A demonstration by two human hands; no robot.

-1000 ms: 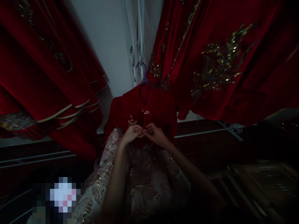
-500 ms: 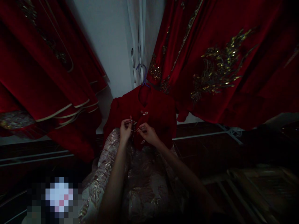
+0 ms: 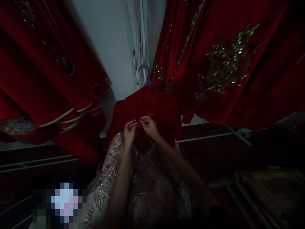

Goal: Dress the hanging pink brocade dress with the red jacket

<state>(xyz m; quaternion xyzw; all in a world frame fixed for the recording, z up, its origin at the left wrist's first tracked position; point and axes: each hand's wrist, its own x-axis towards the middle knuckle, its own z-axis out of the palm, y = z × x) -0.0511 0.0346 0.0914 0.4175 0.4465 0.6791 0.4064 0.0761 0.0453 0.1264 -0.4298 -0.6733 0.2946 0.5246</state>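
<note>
A small dark red jacket point(image 3: 164, 111) hangs on a purple hanger point(image 3: 145, 76) against a white wall. My left hand point(image 3: 129, 131) and my right hand point(image 3: 149, 127) meet at its front opening, fingers pinched on a beaded clasp point(image 3: 138, 121) near the chest. Both hands are closed on that fastening. Below the jacket a pale gold-embroidered skirt point(image 3: 143, 184) spreads out under my forearms.
Large red velvet garments with cream piping point(image 3: 54, 79) hang at the left. Red robes with gold sequin embroidery point(image 3: 224, 70) hang at the right. White hangers point(image 3: 140, 41) dangle on the wall above. Dark flooring with pale strips point(image 3: 209, 140) lies beyond. A blurred patch sits at the lower left.
Both hands have moved up the jacket front, from a lower fastening to one nearer the chest. The fan-shaped ornament seen at the left is now covered by my fingers.
</note>
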